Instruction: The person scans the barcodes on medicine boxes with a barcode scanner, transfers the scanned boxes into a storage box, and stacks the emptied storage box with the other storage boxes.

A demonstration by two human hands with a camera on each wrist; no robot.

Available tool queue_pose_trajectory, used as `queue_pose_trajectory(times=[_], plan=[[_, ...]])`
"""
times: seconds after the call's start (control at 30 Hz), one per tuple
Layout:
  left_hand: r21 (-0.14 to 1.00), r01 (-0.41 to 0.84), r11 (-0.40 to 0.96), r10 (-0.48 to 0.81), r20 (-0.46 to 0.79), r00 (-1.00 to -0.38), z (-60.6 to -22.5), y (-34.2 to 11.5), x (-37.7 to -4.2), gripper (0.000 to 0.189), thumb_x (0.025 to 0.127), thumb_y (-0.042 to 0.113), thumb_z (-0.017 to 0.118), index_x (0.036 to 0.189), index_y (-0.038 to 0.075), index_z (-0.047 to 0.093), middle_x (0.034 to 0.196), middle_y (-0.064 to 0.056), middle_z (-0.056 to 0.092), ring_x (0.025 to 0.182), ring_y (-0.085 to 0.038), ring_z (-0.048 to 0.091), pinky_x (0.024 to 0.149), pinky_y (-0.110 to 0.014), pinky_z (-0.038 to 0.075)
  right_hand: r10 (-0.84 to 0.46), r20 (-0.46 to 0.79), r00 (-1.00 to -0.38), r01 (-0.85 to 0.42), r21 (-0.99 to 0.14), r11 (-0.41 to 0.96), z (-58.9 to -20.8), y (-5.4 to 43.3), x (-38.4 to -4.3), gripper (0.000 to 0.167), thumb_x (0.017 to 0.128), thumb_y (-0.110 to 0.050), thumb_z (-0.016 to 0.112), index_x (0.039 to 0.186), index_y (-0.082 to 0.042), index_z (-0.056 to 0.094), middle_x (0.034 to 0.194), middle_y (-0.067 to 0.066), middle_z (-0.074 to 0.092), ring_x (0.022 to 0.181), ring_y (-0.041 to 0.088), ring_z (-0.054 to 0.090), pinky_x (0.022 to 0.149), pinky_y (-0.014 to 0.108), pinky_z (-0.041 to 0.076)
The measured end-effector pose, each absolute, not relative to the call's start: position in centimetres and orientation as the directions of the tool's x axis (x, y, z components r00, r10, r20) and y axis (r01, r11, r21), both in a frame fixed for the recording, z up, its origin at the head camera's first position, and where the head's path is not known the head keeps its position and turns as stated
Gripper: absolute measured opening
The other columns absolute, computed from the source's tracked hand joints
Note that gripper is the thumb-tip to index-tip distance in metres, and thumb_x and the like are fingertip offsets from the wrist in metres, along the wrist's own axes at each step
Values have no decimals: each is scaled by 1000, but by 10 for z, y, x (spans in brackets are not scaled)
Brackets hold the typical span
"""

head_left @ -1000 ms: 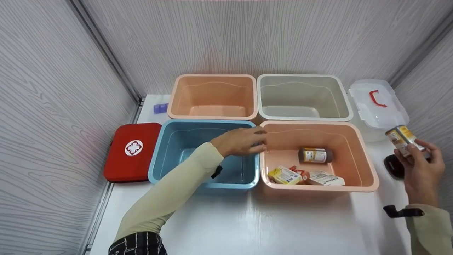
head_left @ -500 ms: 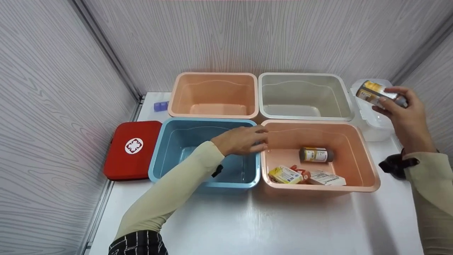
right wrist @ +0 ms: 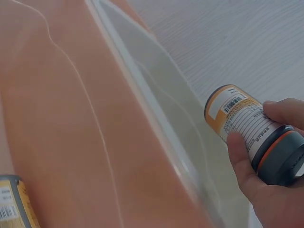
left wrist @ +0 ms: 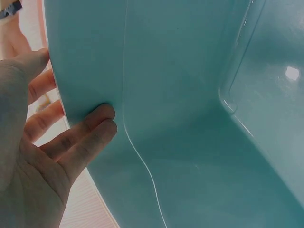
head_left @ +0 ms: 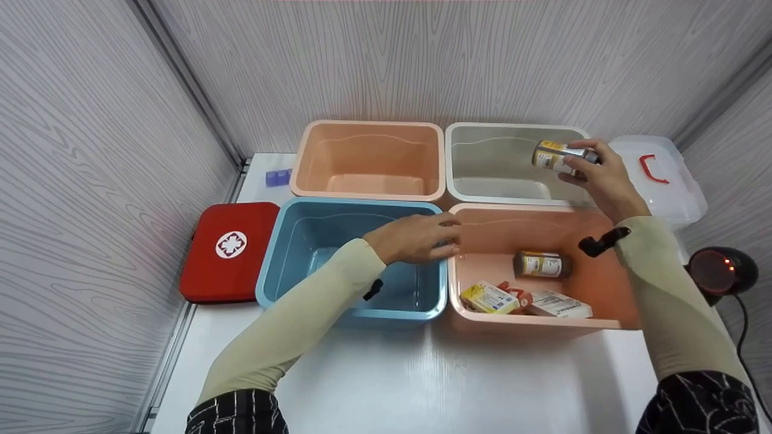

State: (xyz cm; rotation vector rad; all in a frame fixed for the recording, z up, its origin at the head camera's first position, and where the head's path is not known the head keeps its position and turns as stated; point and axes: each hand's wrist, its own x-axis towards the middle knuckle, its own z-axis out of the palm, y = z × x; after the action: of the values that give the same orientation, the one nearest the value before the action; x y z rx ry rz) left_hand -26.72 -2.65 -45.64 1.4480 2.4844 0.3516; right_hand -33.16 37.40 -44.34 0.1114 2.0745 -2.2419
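I see a red case [head_left: 231,265] lying flat at the left edge of the desk [head_left: 434,380], a white emblem [head_left: 231,245] on its top. Behind it sits a purple box [head_left: 278,178], just beside an orange bin [head_left: 369,150] at the back. At the far right I make out a clear box [head_left: 678,196] with a red handle [head_left: 647,169] on its lid. Nearer the camera, a black device [head_left: 724,274] shows glowing red dots, its cable [head_left: 746,319] trailing down. Grey wood-grain walls [head_left: 386,66] rise behind and on both sides.
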Motion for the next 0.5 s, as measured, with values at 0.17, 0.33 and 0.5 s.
queue_pose_trajectory(times=[0.17,0.33,0.5], plan=[[344,805,483,871,-94,-482,-456,-26,-267,38,116,37,52,147,17,61,168,-14,46,140,-29,61,122,-46,50,-48,-205,-978,206,-978,-25,-460,357,-351,46,108,-14,69,149,-9,50,138,4,45,116,18,61,101,30,62],[355,780,515,854,-129,-504,-455,-27,-268,41,116,40,50,152,20,58,171,-11,42,145,-29,58,124,-47,48,-51,-285,-957,281,-956,79,-462,337,-364,49,110,-13,63,154,-6,44,133,4,47,102,14,65,106,32,61],[358,780,513,855,-130,-503,-456,-26,-267,40,116,39,52,151,19,59,170,-12,43,144,-29,59,123,-46,49,-39,-290,-956,282,-949,137,-453,319,-361,41,109,-7,60,147,-1,45,127,8,50,93,14,65,100,33,64]])
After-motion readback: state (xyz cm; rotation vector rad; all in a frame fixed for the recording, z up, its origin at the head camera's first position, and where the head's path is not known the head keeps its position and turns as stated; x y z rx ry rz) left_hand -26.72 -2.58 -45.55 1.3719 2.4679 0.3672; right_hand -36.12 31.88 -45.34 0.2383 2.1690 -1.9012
